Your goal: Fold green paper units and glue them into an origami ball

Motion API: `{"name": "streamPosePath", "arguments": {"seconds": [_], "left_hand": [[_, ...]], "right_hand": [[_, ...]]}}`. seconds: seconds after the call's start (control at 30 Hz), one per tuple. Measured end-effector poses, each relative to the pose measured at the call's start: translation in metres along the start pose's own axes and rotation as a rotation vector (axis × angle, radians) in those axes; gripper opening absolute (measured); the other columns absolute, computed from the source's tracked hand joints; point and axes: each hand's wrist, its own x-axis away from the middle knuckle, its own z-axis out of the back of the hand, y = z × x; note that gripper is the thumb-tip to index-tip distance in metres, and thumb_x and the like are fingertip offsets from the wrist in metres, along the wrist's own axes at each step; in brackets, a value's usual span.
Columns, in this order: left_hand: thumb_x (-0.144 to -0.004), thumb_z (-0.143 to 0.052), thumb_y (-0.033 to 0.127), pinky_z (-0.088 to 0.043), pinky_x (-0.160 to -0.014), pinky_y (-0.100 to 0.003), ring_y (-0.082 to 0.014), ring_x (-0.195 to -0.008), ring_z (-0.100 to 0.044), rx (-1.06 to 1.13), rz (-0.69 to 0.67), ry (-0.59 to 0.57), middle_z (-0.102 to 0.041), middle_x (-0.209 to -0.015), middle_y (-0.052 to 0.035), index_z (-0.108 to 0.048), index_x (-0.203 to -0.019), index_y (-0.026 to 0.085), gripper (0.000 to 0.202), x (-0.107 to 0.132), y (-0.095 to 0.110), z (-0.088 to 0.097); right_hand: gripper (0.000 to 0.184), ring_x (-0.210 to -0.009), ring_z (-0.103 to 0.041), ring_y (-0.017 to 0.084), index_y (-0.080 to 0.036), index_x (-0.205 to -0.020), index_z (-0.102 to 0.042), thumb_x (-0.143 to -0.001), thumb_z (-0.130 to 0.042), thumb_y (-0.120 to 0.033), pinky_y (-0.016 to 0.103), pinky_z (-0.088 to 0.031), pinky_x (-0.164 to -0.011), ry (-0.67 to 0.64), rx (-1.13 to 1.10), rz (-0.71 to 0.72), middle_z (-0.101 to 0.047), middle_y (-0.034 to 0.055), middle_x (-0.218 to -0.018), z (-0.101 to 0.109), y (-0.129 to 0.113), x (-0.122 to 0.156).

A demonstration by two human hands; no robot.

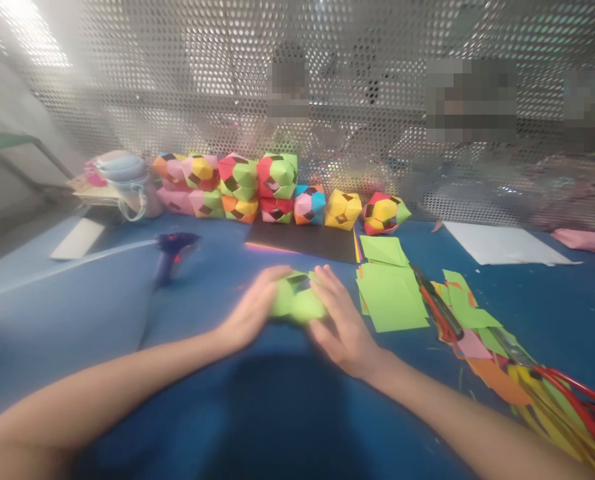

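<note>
Between my two hands is a light green folded paper ball [300, 303], a little blurred, with a dark opening in its top. My left hand [252, 303] is closed against its left side, and my right hand [340, 323] presses on its right side with the fingers over the edge. Close to my right hand lies a stack of green paper squares [394, 300], with a smaller green piece [383, 250] behind it. Just beyond the ball is a pile of dark paper sheets [302, 239].
Finished multicoloured paper balls [237, 177] line the back against a perforated metal screen [217, 67]. A glue gun [172, 253] stands at left with its cord. At right lie a box cutter [442, 307], red-handled scissors [567, 393], paper scraps [497, 380] and a white sheet [510, 243].
</note>
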Motion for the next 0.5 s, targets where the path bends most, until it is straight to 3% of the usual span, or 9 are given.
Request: {"name": "streamPosePath", "arguments": {"seconds": [0.27, 0.5], "left_hand": [[-0.092, -0.019, 0.054, -0.023, -0.112, -0.043, -0.024, -0.129, -0.035, -0.004, -0.022, 0.003, -0.041, -0.137, -0.011, -0.04, -0.128, 0.02, 0.053, 0.0001, 0.0017, -0.0031], [-0.093, -0.024, 0.049, -0.022, -0.112, -0.041, -0.0225, -0.129, -0.034, -0.03, -0.007, 0.015, -0.042, -0.135, -0.0097, -0.042, -0.126, 0.021, 0.047, -0.0017, 0.0006, -0.0044]], "right_hand": [[0.063, -0.14, -0.018, 0.027, -0.027, -0.146, -0.016, -0.09, -0.045, -0.022, 0.054, -0.031, -0.109, -0.006, 0.0, 0.028, -0.022, 0.0069, -0.152, -0.004, 0.0003, -0.001], [0.063, -0.14, -0.019, 0.027, -0.027, -0.147, -0.013, -0.091, -0.043, -0.024, 0.054, -0.032, -0.108, -0.022, 0.011, 0.022, -0.023, 0.0074, -0.152, -0.0061, 0.0012, -0.0012]]}}
